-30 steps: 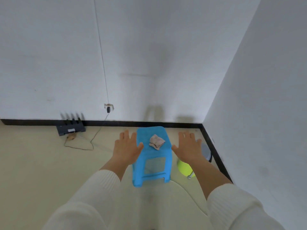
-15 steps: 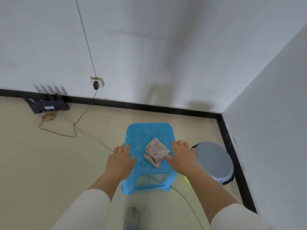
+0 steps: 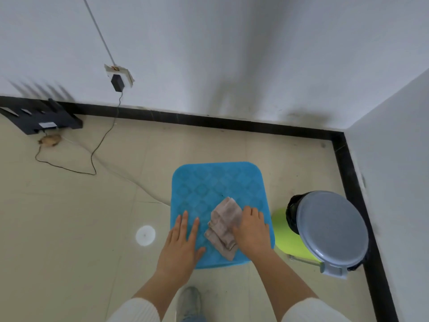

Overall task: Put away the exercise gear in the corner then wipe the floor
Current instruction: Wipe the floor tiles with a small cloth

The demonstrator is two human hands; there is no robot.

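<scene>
The right hand [image 3: 251,231] grips the folded grey-brown cloth [image 3: 224,225], fingers curled over its right edge, on the near right part of the blue plastic stool [image 3: 216,182]. The left hand [image 3: 181,245] lies flat on the seat's near left, fingers straight, just left of the cloth. Just right of the stool stands a green pedal bin [image 3: 284,235] with a grey lid [image 3: 332,226]. Far left, a black router [image 3: 39,118] sits against the wall

The stool [image 3: 218,182] is bright blue with a diamond pattern. The cloth [image 3: 224,225] is grey-beige. The bin [image 3: 284,231] is lime green, its lid [image 3: 332,228] grey, its liner [image 3: 292,212] black. The floor [image 3: 69,228] is beige, the skirting [image 3: 209,123] black.
</scene>
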